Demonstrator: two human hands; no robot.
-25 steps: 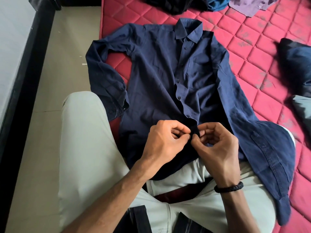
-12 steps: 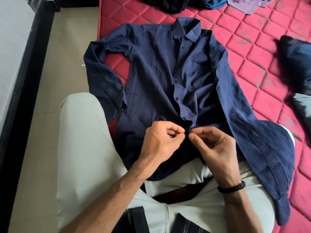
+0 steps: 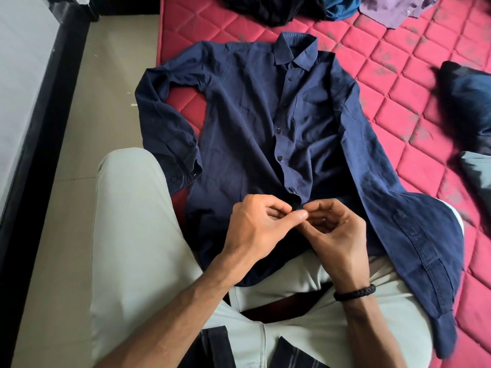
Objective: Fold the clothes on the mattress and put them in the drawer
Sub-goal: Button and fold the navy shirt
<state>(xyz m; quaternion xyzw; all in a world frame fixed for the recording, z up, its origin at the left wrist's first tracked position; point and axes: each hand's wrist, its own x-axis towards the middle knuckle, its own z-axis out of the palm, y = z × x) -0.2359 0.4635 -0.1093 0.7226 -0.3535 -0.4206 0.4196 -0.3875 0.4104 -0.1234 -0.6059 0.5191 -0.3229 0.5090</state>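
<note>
Navy shirt (image 3: 247, 123) placket at 6 o'clock hidden behind left hand (image 3: 255, 227) and right hand (image 3: 337, 235); the button there can't be made out. Clothes pile (image 3: 276, 6) at 12 cut by top edge. Dark garment (image 3: 467, 102) at 3 cut by right edge.

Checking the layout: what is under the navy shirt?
The navy shirt lies on the red mattress; its hem and one sleeve drape over the person's pale trousers. Anything else beneath is covered.
</note>
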